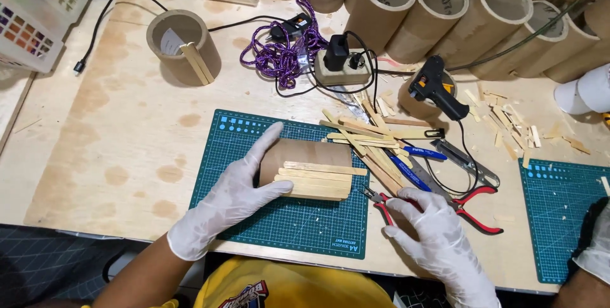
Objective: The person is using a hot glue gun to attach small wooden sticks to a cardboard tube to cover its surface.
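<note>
My left hand (232, 197), in a white glove, grips the left end of a short cardboard tube (311, 154) lying on a green cutting mat (254, 149). Several flat wooden sticks (318, 178) are stuck side by side along the tube's top. My right hand (432, 228), also gloved, rests on the red-handled pliers (470, 203) lying on the table just right of the mat; its fingers lie over the near handle. A loose heap of wooden sticks (368, 133) lies beyond the tube.
A black glue gun (435, 86) stands on a tube stub, with blue pens (416, 162), a power strip (343, 70) and a purple cord (286, 51) nearby. Large cardboard tubes (445, 9) line the back. Another person's gloved hand (594, 244) rests on a second mat at right.
</note>
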